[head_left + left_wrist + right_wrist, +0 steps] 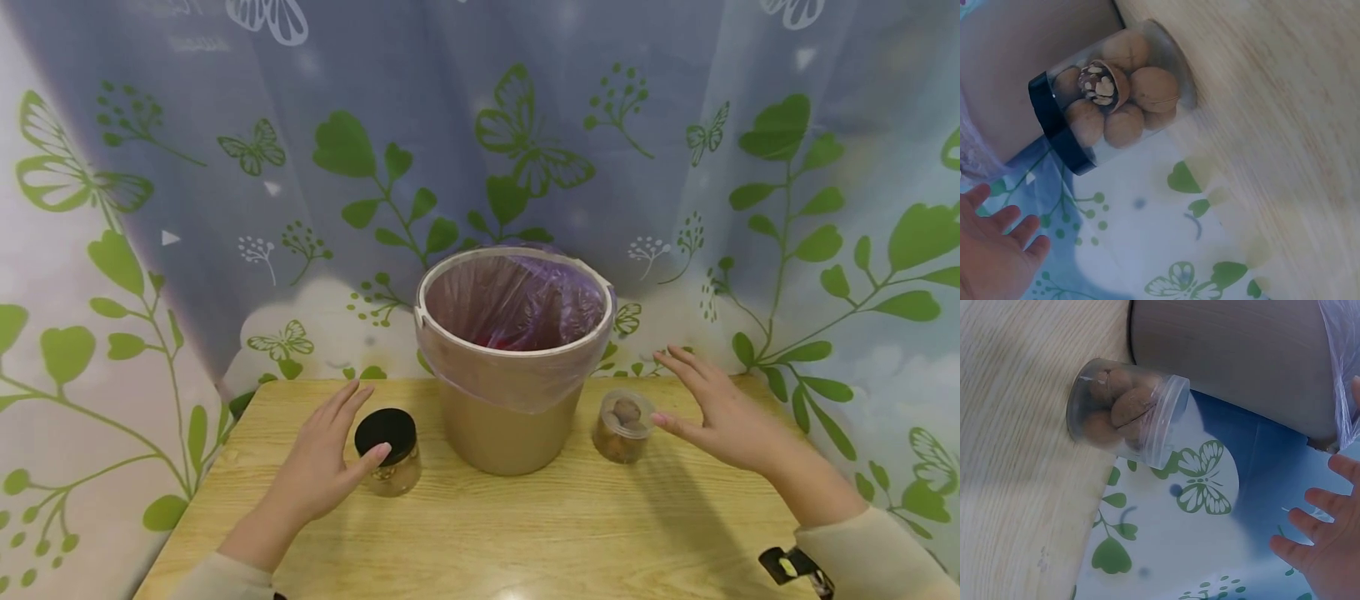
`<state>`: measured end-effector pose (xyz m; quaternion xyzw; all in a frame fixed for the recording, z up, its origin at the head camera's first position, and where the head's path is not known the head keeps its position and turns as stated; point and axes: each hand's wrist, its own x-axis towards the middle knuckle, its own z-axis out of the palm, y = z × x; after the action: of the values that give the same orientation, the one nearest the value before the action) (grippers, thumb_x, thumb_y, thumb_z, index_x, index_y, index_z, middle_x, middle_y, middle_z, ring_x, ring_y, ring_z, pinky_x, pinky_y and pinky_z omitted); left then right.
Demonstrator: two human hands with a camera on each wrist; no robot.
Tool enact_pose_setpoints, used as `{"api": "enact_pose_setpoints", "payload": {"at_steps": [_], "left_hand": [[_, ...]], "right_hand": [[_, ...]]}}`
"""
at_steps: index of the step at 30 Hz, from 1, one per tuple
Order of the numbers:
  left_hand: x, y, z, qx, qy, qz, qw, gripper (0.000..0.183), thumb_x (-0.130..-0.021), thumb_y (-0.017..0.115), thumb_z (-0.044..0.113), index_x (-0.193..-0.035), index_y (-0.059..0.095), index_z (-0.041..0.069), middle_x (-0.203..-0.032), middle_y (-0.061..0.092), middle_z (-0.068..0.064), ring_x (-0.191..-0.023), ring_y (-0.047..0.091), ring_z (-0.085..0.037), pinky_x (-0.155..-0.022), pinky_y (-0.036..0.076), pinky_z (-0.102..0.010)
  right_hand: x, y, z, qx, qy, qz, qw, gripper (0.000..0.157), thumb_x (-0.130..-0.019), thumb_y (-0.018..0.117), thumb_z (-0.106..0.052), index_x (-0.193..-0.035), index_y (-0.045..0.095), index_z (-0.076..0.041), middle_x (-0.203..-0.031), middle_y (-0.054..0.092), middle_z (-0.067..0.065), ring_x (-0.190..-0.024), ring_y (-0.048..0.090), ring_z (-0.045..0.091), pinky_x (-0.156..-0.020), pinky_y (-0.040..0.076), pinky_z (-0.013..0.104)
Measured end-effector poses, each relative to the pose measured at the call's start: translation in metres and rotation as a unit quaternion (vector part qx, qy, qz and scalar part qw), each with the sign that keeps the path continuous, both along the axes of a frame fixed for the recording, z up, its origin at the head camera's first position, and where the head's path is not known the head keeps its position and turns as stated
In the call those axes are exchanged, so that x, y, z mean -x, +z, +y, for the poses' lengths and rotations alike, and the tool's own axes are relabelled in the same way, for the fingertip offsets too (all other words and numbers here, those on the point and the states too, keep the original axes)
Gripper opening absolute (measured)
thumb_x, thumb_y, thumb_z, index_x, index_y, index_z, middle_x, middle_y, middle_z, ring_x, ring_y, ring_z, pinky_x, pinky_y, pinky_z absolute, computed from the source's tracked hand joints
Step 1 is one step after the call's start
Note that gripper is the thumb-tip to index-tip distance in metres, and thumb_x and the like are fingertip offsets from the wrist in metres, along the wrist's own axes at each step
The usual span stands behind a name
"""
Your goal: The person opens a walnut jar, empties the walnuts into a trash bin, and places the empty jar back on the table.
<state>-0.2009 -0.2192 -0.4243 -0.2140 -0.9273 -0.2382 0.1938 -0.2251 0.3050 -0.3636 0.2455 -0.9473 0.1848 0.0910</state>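
On either side of the bucket (510,429), our left hand (318,462), fingers spread and empty, flanks the upright jar (397,463); our right hand (731,427), likewise, the tub (622,433).

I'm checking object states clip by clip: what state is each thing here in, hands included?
Black-lidded jar: upright, closed, holding walnuts, one with its shell broken open.
Clear-topped jar: upright, holding walnuts; appears closed.
Bin: upright, open-topped.
Purple bag: lining the bin, folded over its rim.
Left hand: empty, beside the black-lidded jar.
Right hand: empty, beside the clear-topped jar.
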Motion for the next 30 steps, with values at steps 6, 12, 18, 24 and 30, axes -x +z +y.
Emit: {"api": "enact_pose_setpoints", "payload": {"at_steps": [6,12,18,24,30], "left_hand": [[-0.001,-0.006,-0.001,-0.012,0.009,-0.019,0.9997,0.075,-0.096,0.065,0.045,-0.156,0.033,0.013,-0.160,0.029,-0.018,-0.144,0.029,-0.043,-0.108,0.026,-0.068],[-0.001,-0.011,-0.001,-0.020,0.016,-0.030,0.9992,0.073,-0.097,0.064,0.043,-0.155,0.035,0.011,-0.160,0.029,-0.018,-0.144,0.029,-0.044,-0.108,0.026,-0.068],[0.002,-0.017,-0.002,-0.028,0.023,-0.040,0.9985,0.072,-0.098,0.064,0.043,-0.154,0.034,0.009,-0.159,0.029,-0.019,-0.142,0.031,-0.046,-0.106,0.029,-0.068],[0.004,-0.022,-0.003,-0.044,0.028,-0.059,0.9969,0.072,-0.098,0.064,0.040,-0.156,0.032,0.010,-0.159,0.028,-0.020,-0.141,0.031,-0.047,-0.106,0.030,-0.069],[0.003,-0.026,-0.001,-0.063,0.030,-0.076,0.9946,0.072,-0.099,0.064,0.038,-0.155,0.032,0.007,-0.159,0.027,-0.022,-0.142,0.029,-0.049,-0.106,0.029,-0.070]], "right_hand": [[-0.001,-0.005,0.001,0.022,0.003,-0.004,1.000,0.083,-0.095,0.069,-0.039,-0.161,0.022,-0.021,-0.162,0.020,0.022,-0.141,0.023,0.055,-0.097,0.028,0.078],[0.000,-0.012,0.003,0.033,0.003,-0.002,0.999,0.082,-0.095,0.069,-0.037,-0.160,0.023,-0.018,-0.161,0.022,0.022,-0.141,0.025,0.055,-0.099,0.027,0.077],[-0.002,-0.021,0.004,0.062,0.009,-0.012,0.998,0.080,-0.096,0.069,-0.032,-0.159,0.025,-0.014,-0.160,0.023,0.025,-0.140,0.024,0.056,-0.100,0.025,0.078],[-0.003,-0.029,0.003,0.076,0.010,-0.022,0.997,0.080,-0.096,0.069,-0.031,-0.160,0.023,-0.017,-0.160,0.024,0.023,-0.142,0.022,0.055,-0.100,0.024,0.078],[-0.005,-0.034,0.002,0.079,0.011,-0.035,0.996,0.080,-0.098,0.067,-0.032,-0.161,0.020,-0.018,-0.161,0.022,0.023,-0.142,0.022,0.054,-0.100,0.026,0.078]]}}
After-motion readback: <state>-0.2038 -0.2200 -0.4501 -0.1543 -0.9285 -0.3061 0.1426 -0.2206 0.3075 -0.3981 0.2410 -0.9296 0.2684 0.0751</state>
